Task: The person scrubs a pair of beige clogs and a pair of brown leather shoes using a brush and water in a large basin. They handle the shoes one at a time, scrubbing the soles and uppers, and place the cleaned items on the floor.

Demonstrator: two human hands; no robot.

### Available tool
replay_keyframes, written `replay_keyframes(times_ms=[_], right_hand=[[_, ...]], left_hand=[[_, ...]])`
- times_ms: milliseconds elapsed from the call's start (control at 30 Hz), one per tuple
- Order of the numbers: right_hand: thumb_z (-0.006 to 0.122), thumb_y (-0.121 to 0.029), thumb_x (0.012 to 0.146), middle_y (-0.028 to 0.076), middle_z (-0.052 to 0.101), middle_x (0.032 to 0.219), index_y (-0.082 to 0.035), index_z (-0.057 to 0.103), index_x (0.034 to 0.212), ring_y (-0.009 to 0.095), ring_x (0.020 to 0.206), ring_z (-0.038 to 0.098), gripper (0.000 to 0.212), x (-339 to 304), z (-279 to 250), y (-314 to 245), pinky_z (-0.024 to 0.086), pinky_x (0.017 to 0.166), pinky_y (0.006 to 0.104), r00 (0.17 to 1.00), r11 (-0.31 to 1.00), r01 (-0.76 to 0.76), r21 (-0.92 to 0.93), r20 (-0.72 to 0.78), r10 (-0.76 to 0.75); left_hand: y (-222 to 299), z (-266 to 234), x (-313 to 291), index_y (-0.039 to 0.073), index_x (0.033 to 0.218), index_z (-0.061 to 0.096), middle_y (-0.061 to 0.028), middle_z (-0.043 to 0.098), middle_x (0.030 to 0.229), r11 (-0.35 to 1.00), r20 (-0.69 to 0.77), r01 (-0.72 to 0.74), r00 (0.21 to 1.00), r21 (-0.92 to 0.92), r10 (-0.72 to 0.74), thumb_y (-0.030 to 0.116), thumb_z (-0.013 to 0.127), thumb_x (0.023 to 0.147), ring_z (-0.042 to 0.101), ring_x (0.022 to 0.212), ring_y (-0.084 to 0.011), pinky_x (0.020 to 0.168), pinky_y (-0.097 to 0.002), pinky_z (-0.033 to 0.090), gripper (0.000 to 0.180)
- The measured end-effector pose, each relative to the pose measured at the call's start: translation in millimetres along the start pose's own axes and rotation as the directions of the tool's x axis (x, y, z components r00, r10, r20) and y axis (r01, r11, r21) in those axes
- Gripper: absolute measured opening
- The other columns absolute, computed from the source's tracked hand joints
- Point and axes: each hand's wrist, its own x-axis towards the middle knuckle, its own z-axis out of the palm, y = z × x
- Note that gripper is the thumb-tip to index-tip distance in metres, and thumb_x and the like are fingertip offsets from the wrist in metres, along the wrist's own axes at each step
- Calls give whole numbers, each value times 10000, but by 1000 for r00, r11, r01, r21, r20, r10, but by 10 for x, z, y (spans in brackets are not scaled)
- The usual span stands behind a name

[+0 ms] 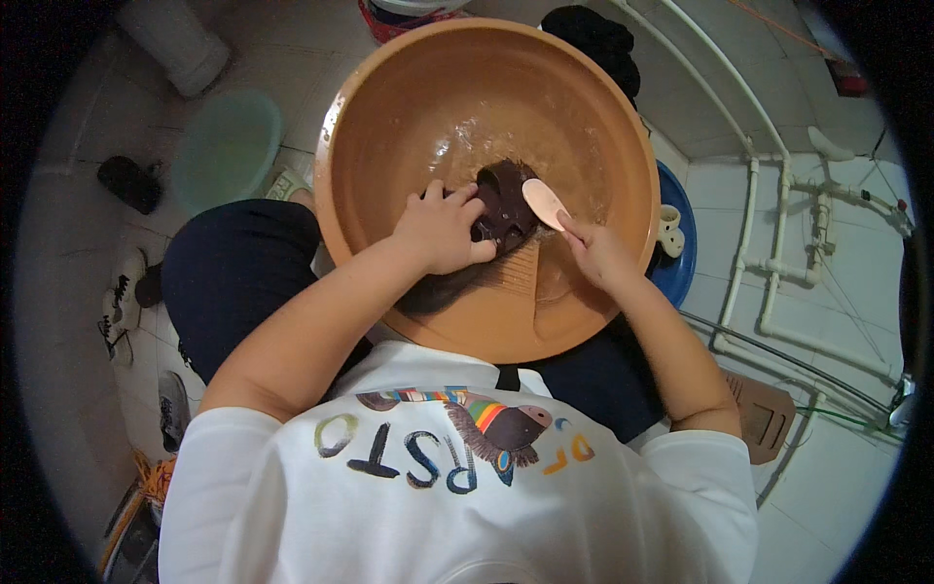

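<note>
A large orange-brown basin (649, 185) with water in it stands between my knees. Inside it, a dark brown slipper (506, 216) leans against the near side, just above a ribbed washboard slope (513, 273). My left hand (443, 232) grips the slipper's left edge, fingers spread over it and thumb lower down. In my right hand (598, 255) is a brush with a pale pink back (545, 203), pinched at its near end and laid against the slipper's right side. The brush's bristles are mostly hidden. Another dark shape lies in the water below my left wrist, partly covered.
A pale green basin (229, 146) sits at left, near a dark slipper (129, 185) and sneakers (126, 292). Behind the big basin's right side is a blue basin (689, 243) with a cream clog (670, 232). White pipes (749, 234) run along the right wall; a brown plastic stool (764, 414) stands by my right elbow.
</note>
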Motion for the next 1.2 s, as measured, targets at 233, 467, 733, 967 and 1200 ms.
replay_keyframes(times_ms=[233,467,733,967,1200], right_hand=[[503,-293,858,191,610,972,-207,562,1167,349,934,573,326,860,120,-400,457,799,411,967,945,-251,-212,-1,256],[487,-298,865,196,588,1036,-179,564,1164,350,962,564,331,922,270,343,434,854,379,899,931,-366,-15,-263,349],[508,-245,878,168,607,1069,-149,582,1151,254,984,594,298,330,494,262,434,847,296,904,902,-197,385,-285,319],[554,-278,861,164,631,861,-260,589,1141,283,744,620,283,-48,377,-606,480,684,351,978,995,-86,52,-184,94],[446,-343,885,178,625,814,-220,628,1040,346,727,599,269,-34,503,-694,476,669,435,989,998,21,-54,-148,-28]], left_hand=[[-72,8,-6,122,1225,493,-105,359,1370,997,-43,-82,996,-12,82,535,468,747,315,1223,-374,978,-480,296,632],[-42,-3,-125,100,1263,441,-153,316,1380,981,-455,-192,875,-12,165,490,661,674,238,1272,-416,1014,-519,233,740],[134,-23,-247,71,1291,362,-208,202,1419,998,-211,65,975,-27,-69,504,686,632,175,1303,-417,999,-513,286,853],[131,-27,-213,82,1347,341,-167,185,1441,984,-3,122,992,126,-123,551,528,754,168,1319,-384,1031,-475,256,779],[81,29,-159,84,1349,340,-173,149,1451,990,40,79,996,113,-84,572,490,783,122,1331,-383,1035,-501,233,762]])
